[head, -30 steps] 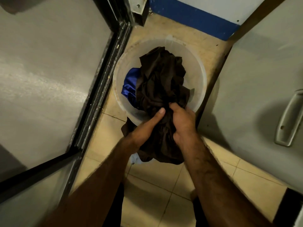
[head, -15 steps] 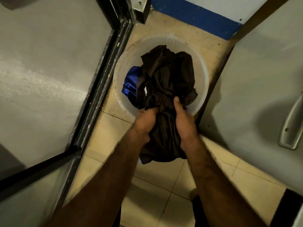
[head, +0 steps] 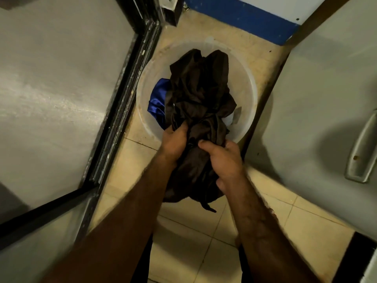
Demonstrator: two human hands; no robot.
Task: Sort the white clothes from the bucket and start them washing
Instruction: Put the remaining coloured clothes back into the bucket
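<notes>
Over bucket, left hand and right hand gripped dark garment; pale cloth lay beneath. Sorting judged early; washing not begun.

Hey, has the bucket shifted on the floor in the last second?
No. The bucket sits where it was, its near rim at the same tile seam and its left side beside the black frame.

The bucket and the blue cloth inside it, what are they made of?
The bucket looks like plastic: its smooth wall is milky and half see-through, with a dull sheen. The blue cloth seems to be a satin-like fabric, maybe synthetic, since its folds catch bright, shiny streaks of light.
</notes>
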